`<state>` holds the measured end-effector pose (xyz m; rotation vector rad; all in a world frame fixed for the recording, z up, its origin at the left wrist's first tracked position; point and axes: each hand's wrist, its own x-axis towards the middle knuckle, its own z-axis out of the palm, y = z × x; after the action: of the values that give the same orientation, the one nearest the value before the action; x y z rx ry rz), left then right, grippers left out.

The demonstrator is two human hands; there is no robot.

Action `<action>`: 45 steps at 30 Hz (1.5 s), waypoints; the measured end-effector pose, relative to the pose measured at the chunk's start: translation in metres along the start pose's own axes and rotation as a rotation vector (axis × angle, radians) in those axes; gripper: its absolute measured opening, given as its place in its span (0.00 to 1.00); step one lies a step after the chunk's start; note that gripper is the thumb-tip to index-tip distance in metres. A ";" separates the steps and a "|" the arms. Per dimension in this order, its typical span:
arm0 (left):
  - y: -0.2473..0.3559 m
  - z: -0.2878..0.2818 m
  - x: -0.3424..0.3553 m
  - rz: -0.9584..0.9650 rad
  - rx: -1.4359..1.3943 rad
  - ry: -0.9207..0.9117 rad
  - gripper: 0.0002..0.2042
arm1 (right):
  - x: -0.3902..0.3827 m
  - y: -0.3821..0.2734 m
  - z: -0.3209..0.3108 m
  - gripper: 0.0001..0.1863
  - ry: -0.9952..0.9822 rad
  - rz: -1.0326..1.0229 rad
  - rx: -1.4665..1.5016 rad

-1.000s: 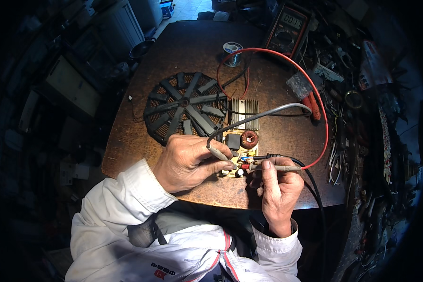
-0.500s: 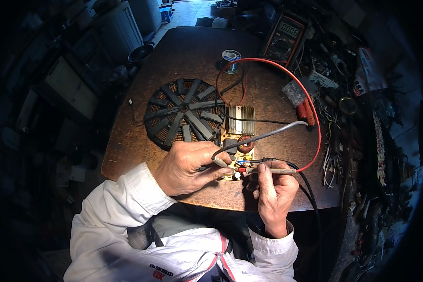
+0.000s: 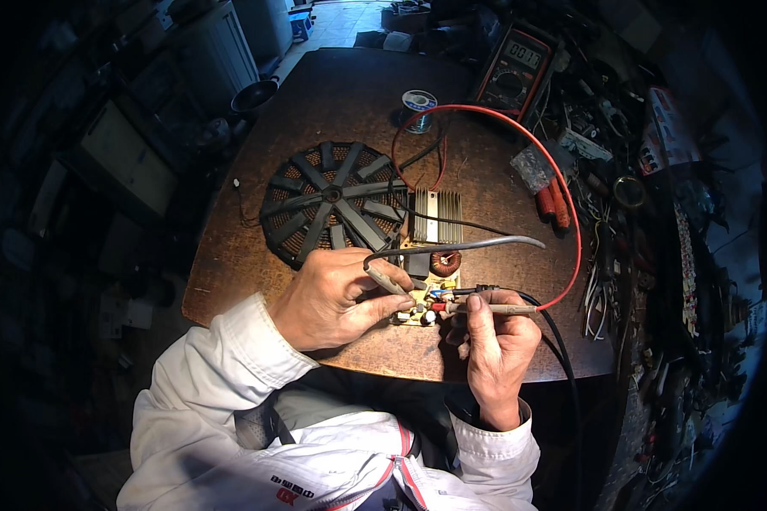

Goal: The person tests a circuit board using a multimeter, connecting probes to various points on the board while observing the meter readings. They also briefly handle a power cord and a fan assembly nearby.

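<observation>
A test probe (image 3: pixel 389 276) on a black lead is pinched in my left hand (image 3: pixel 328 298), its tip down at the left side of a circuit board (image 3: pixel 406 297). My right hand (image 3: pixel 498 345) grips a second probe (image 3: pixel 513 310) on a red lead (image 3: pixel 578 230), pointing left to the board's right edge. Whether either tip touches metal is too small to tell. On the board sit a copper-wound ring coil (image 3: pixel 445 263) and a finned heat sink (image 3: pixel 438 216). The round induction coil (image 3: pixel 332 196), with black spokes, lies beside it.
A multimeter (image 3: pixel 515 72) with a lit display stands at the far right, near a solder spool (image 3: pixel 418 111). Red-handled pliers (image 3: pixel 553 204) lie at the table's right side, by cluttered wires and tools. A black cable (image 3: pixel 557 328) drops over the front edge.
My left hand has shifted slightly left and up, tilting its probe and swinging the black lead left, off the pliers' handles. My right hand stays put. The multimeter's reading differs.
</observation>
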<state>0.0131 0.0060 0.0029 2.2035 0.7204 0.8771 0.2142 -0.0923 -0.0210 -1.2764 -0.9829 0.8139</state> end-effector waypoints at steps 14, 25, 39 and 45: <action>-0.005 0.000 0.000 0.067 -0.018 0.014 0.07 | 0.000 0.001 0.002 0.08 0.006 -0.027 0.003; -0.006 0.001 0.000 0.071 -0.010 0.017 0.07 | 0.000 -0.001 0.000 0.09 0.005 0.009 -0.005; 0.000 -0.002 0.000 -0.022 -0.043 -0.008 0.08 | 0.000 0.006 0.000 0.09 0.008 -0.043 -0.025; 0.001 -0.002 0.000 -0.040 -0.045 -0.013 0.08 | 0.000 0.006 0.002 0.09 0.004 -0.057 0.005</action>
<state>0.0115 0.0061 0.0047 2.1457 0.7299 0.8505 0.2130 -0.0905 -0.0267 -1.2395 -1.0089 0.7688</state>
